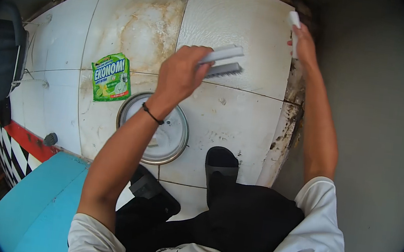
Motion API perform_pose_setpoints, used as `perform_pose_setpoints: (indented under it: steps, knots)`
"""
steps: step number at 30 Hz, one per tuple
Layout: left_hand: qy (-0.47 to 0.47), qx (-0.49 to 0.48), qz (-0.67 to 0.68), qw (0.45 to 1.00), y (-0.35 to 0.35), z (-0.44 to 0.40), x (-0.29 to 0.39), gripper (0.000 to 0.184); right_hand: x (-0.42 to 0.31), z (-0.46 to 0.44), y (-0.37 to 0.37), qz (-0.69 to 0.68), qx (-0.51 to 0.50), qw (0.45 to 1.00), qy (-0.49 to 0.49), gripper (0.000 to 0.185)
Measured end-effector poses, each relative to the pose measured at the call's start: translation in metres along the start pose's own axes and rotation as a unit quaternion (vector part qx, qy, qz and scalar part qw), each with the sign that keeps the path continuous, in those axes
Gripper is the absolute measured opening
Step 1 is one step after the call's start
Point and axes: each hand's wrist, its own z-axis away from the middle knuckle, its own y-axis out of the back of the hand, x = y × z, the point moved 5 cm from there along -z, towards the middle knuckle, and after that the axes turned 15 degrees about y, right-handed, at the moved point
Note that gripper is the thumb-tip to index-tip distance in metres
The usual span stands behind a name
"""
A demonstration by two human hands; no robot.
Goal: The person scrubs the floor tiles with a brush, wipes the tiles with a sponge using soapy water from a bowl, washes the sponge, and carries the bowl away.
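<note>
My left hand is closed round a grey scrub brush above the white tiles, its dark bristles facing down. On the far right, beside the wall, my right hand grips a slim white thing whose kind I cannot make out; fingers cover part of it. Below my left forearm sits a round metal-rimmed basin with whitish liquid in it and a small pale piece inside. A green Ekonomi packet lies flat on the floor to the left of my left hand.
The tiled floor has brown stains and a wet patch near the back. A grey wall rises on the right, with a dirty crumbling edge. My sandals stand near the basin. A turquoise surface and a dark chair-like object are at left.
</note>
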Motion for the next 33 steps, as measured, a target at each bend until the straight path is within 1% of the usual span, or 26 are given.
perform_pose_setpoints:
  steps: [1,2,3,4,5,6,7,8,9,10,11,14,15,16,17,20,21,24,26,28,29,30,32,33]
  knots:
    - [0.026,0.027,-0.008,0.999,0.027,0.0,-0.019,0.027,0.012,0.015,-0.041,0.033,-0.059,0.996,0.05,0.058]
    - [0.076,0.016,-0.039,0.996,0.057,-0.001,-0.033,0.026,0.012,0.04,-0.086,0.167,-0.019,0.964,0.207,0.054]
    - [0.112,0.012,-0.069,0.991,0.086,0.002,-0.049,0.025,-0.02,0.077,-0.123,0.13,-0.071,0.963,0.227,0.053]
    - [0.145,0.015,-0.091,0.985,0.114,0.008,-0.063,0.025,-0.037,0.106,-0.157,0.159,-0.09,0.928,0.325,0.054]
    - [0.151,0.011,-0.125,0.981,0.141,0.016,-0.079,0.025,-0.05,0.132,-0.19,0.197,-0.119,0.897,0.376,0.056]
    - [0.184,-0.001,-0.148,0.972,0.168,0.025,-0.089,0.025,-0.054,0.154,-0.218,0.217,-0.167,0.871,0.408,0.057]
    - [0.185,-0.007,-0.181,0.966,0.194,0.038,-0.095,0.025,-0.051,0.169,-0.241,0.218,-0.265,0.859,0.379,0.055]
    - [0.2,-0.004,-0.212,0.957,0.217,0.052,-0.098,0.023,-0.043,0.179,-0.254,0.235,-0.254,0.843,0.412,0.053]
    - [0.235,-0.02,-0.233,0.943,0.236,0.066,-0.101,0.023,-0.027,0.19,-0.267,0.253,-0.244,0.825,0.443,0.052]
    - [0.258,-0.021,-0.23,0.938,0.252,0.081,-0.102,0.022,-0.015,0.197,-0.275,0.273,-0.231,0.806,0.471,0.051]
    - [0.24,-0.016,-0.235,0.942,0.264,0.096,-0.105,0.023,-0.005,0.202,-0.282,0.296,-0.281,0.785,0.465,0.049]
    - [0.316,-0.021,-0.221,0.922,0.279,0.132,-0.103,0.022,0.002,0.196,-0.28,0.235,-0.265,0.814,0.461,0.05]
    - [0.345,-0.021,-0.208,0.915,0.279,0.143,-0.106,0.022,0.008,0.192,-0.28,0.258,-0.27,0.816,0.442,0.049]
    - [0.371,-0.022,-0.195,0.908,0.279,0.152,-0.111,0.022,0.01,0.189,-0.271,0.274,-0.246,0.828,0.424,0.049]
    - [0.367,-0.023,-0.203,0.908,0.277,0.159,-0.115,0.022,0.015,0.185,-0.257,0.29,-0.223,0.838,0.405,0.048]
    - [0.284,-0.043,-0.22,0.932,0.272,0.17,-0.127,0.022,0.03,0.175,-0.207,0.336,-0.179,0.863,0.334,0.049]
    - [0.273,-0.033,-0.206,0.939,0.271,0.171,-0.13,0.021,0.037,0.172,-0.188,0.35,-0.163,0.868,0.313,0.05]
    - [0.248,-0.028,-0.22,0.943,0.268,0.166,-0.132,0.021,0.066,0.161,-0.132,0.408,-0.114,0.873,0.241,0.051]
    - [0.242,-0.024,-0.22,0.945,0.265,0.164,-0.13,0.021,0.089,0.155,-0.093,0.434,-0.071,0.879,0.183,0.05]
    - [0.25,-0.026,-0.213,0.944,0.263,0.161,-0.128,0.021,0.114,0.152,-0.059,0.471,-0.032,0.87,0.139,0.05]
    - [0.261,-0.029,-0.204,0.943,0.261,0.159,-0.127,0.021,0.125,0.153,-0.044,0.49,0.005,0.859,0.147,0.05]
    - [0.271,-0.03,-0.196,0.942,0.26,0.159,-0.128,0.021,0.128,0.152,-0.034,0.494,0.007,0.862,0.113,0.05]
    - [0.25,-0.024,-0.19,0.949,0.259,0.157,-0.13,0.021,0.134,0.151,-0.016,0.499,0.011,0.865,0.046,0.049]
    - [0.241,-0.023,-0.189,0.952,0.26,0.158,-0.13,0.021,0.142,0.151,-0.003,0.512,0.043,0.858,0.008,0.048]
